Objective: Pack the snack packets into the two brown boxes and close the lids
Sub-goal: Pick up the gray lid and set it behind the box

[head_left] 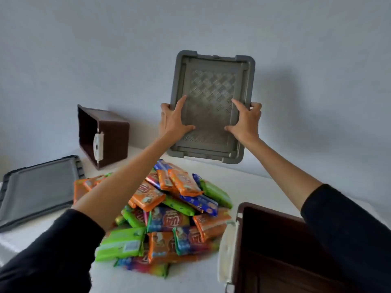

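A grey lid [213, 81] with a woven pattern is held upright in the air in front of the wall, above the far end of the pile. My left hand [172, 119] grips its left edge and my right hand [246, 119] grips its right edge. Under it lies a heap of snack packets [167, 210], orange, green and blue, in the middle of the white table. One brown box [103, 136] lies on its side at the back left with its opening towards the left. The other brown box [275, 246] stands open at the near right. A second grey lid [40, 189] lies flat at the left.
A white latch [98, 146] hangs on the far box's side, and another white latch [226, 250] on the near box's left wall. The white table [254, 187] runs back to a plain pale wall. Dark sleeves cover both forearms near the camera.
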Demonstrator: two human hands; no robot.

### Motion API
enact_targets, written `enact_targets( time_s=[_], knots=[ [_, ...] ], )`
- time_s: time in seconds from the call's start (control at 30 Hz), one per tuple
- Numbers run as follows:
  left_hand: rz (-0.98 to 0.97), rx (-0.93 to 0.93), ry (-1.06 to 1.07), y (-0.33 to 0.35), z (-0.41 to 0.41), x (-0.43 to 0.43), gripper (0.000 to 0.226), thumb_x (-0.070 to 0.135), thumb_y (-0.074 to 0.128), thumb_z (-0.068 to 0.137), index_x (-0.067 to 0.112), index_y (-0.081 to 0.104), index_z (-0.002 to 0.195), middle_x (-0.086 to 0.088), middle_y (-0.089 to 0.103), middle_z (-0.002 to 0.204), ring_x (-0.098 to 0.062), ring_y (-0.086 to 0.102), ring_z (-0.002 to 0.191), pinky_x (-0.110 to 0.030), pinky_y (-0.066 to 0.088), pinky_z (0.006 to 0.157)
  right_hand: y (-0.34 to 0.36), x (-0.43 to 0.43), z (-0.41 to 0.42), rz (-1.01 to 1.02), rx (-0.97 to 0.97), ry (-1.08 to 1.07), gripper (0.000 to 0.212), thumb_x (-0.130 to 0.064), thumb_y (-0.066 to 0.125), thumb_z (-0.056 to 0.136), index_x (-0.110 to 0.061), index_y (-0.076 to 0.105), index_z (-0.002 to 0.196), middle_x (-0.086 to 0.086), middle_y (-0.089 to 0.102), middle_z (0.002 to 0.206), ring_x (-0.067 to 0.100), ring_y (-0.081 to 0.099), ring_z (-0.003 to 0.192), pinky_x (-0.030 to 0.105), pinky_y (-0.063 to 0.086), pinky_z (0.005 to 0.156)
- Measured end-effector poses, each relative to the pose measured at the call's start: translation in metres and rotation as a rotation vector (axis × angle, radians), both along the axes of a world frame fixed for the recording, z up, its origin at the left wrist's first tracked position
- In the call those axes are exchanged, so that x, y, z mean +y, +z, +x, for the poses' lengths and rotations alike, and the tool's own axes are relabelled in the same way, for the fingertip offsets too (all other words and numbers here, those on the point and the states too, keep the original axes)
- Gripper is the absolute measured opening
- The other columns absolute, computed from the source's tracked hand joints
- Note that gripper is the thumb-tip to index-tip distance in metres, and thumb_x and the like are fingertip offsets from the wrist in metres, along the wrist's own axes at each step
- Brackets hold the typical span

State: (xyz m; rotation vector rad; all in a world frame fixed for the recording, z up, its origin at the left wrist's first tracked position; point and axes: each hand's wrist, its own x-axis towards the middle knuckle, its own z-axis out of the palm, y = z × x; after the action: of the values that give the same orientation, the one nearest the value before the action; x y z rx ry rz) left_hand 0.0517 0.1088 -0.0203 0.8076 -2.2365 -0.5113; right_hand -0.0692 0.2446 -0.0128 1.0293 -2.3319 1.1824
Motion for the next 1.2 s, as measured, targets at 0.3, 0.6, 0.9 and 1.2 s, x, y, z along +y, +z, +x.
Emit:
enact_targets(
  time_s=[0.3,0.6,0.9,1.2],
  knots=[
    [0.049,-0.031,-0.244,-0.038,-0.144,0.142,0.101,0.027,0.078,0.072,0.034,0.011,0.146,-0.019,0.022,0.134,-0.034,0.04,0.118,-0.041,0.048,0.092,-0.038,0.168,-0.109,0.013,-0.032,-0.21,0.083,-0.004,0.078,0.071,-0.023,0.037,0.14,0.015,0.022,0.139,0.031,0.027,0.13,0.033,0.036,0.106],
    [0.024,-0.178,-0.289,-0.072,-0.202,0.171,0.11,0.021,0.079,0.071,0.035,0.0,0.147,-0.021,0.018,0.138,-0.036,0.041,0.118,-0.04,0.049,0.089,-0.086,0.196,-0.153,0.001,-0.091,-0.323,0.088,0.002,0.075,0.072,-0.023,0.031,0.144,0.016,0.02,0.142,0.032,0.025,0.132,0.032,0.036,0.105],
    [0.02,-0.275,-0.29,-0.104,-0.225,0.154,0.109,0.013,0.075,0.075,0.032,-0.005,0.147,-0.023,0.02,0.134,-0.035,0.052,0.102,-0.04,0.052,0.088,-0.126,0.176,-0.183,0.074,-0.107,-0.34,0.089,0.006,0.072,0.073,-0.023,0.027,0.145,0.019,0.022,0.14,0.034,0.028,0.13,0.036,0.04,0.103],
    [-0.06,-0.25,-0.363,-0.112,-0.241,0.135,0.117,0.015,0.08,0.069,0.028,-0.005,0.148,-0.023,0.014,0.139,-0.036,0.043,0.113,-0.042,0.051,0.091,-0.13,0.175,-0.197,0.141,-0.068,-0.371,0.094,0.003,0.074,0.072,-0.027,0.024,0.146,0.018,0.025,0.136,0.032,0.032,0.125,0.035,0.045,0.093]
  ],
)
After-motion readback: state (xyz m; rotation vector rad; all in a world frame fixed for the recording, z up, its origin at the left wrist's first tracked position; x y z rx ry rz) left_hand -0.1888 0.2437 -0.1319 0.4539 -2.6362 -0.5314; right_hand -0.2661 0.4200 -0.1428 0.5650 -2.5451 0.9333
